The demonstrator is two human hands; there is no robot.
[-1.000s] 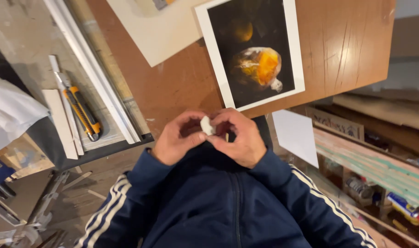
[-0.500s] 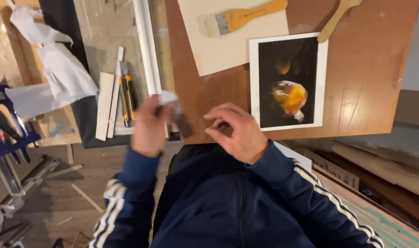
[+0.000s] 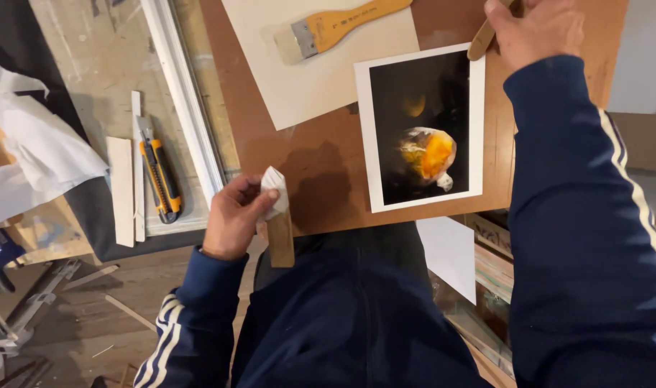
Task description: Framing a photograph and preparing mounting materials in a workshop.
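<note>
My left hand (image 3: pixel 233 218) sits at the near left corner of the brown board (image 3: pixel 320 165), holding a folded white scrap with a brown paper strip (image 3: pixel 278 230) hanging down from it. My right hand (image 3: pixel 536 29) reaches far across the board and closes on the handle of a wooden tool (image 3: pixel 482 39) at the top edge. Between the hands lies a dark photo print with a white border and an orange shape (image 3: pixel 423 129). Behind it rests a flat wooden-handled brush (image 3: pixel 338 27) on a cream sheet (image 3: pixel 320 65).
Left of the board lie a yellow utility knife (image 3: pixel 159 176), pale wooden strips (image 3: pixel 121 190), a white frame moulding (image 3: pixel 184 100) and crumpled white paper (image 3: pixel 33 151). Shelves with clutter show below right (image 3: pixel 493 266). Metal tools sit on the floor at lower left (image 3: pixel 11 316).
My hands were together at my chest; the left moved out to the board's corner with the scrap, and the right stretched away to the wooden tool at the far edge.
</note>
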